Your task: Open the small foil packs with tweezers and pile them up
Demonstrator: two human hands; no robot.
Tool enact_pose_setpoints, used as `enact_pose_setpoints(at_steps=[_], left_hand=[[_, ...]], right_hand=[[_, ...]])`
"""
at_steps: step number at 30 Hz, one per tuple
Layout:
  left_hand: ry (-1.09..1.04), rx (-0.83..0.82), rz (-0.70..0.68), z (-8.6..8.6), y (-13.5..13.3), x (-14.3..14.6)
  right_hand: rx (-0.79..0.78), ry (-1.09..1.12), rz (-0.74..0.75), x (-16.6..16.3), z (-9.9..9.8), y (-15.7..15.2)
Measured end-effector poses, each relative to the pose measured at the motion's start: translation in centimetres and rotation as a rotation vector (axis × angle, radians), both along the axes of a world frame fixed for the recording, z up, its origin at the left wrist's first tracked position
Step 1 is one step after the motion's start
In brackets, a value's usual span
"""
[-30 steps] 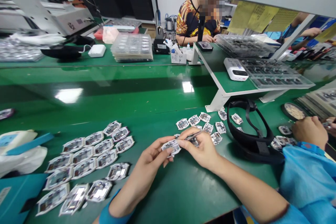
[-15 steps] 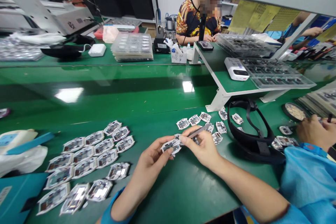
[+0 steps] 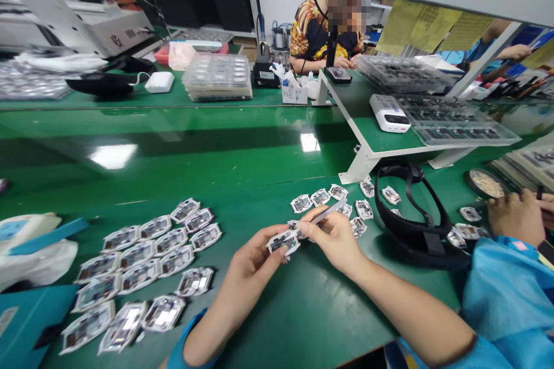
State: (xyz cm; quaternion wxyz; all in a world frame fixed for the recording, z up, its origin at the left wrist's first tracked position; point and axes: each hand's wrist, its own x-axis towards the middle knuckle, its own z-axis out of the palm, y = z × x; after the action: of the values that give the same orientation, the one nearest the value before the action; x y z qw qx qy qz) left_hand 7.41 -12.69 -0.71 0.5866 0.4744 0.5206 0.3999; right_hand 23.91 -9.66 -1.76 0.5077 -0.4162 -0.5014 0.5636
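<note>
Slim tool (image 3: 328,212) turned in right hand (image 3: 334,244), left hand (image 3: 253,262) pinching casing (image 3: 281,240)

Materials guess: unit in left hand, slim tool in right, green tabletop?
Unit: pale rim, probably matte moulded plastic; shiny patches inside suggest metal or film.
Slim tool: likely smooth metal, from its thin shape and grey sheen; plastic possible.
Green tabletop: smooth, glossy, perhaps vinyl or rubber sheet; bright reflections show.

Left grip (image 3: 252,259) and right grip (image 3: 338,242) pinch close together.
</note>
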Motion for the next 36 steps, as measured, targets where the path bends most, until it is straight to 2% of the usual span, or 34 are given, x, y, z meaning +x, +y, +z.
enact_pose_setpoints(at_steps=[19, 28, 36], left_hand=[[-0.065, -0.031, 0.066, 0.0, 0.1, -0.1], [-0.155, -0.091, 0.172, -0.7, 0.1, 0.5], [-0.112, -0.074, 0.195, -0.7, 0.0, 0.8]], right_hand=[[0.148, -0.138, -0.027, 0.3, -0.1, -0.1], [0.245, -0.268, -0.093, -0.2, 0.4, -1.1], [0.404, -0.343, -0.083, -0.2, 0.9, -1.4]])
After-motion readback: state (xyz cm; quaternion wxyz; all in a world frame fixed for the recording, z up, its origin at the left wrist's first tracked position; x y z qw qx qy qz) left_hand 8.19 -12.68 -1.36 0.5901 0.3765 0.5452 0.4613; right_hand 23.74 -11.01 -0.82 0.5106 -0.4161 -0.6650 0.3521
